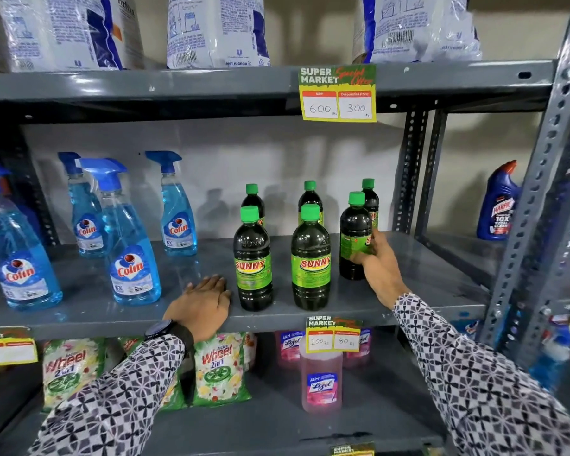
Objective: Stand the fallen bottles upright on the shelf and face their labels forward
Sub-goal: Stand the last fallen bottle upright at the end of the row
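six dark sunny bottles with green caps stand upright on the middle shelf (112,307), right of centre in the frame. the front left bottle (252,261) and the front middle bottle (311,258) show their sunny labels forward. the front right bottle (356,235) has its label turned to the right, so only the edge of the red lettering shows. the right hand (377,258) wraps around the lower right side of that bottle, thumb in front, fingers behind, holding it. three more bottles stand in a back row, partly hidden. the left hand (204,301) lies flat and open on the shelf, just left of the front left bottle, holding nothing. blue colin spray bottles (132,258) stand at the left of the frame. a yellow price tag (338,93) hangs from the shelf above.
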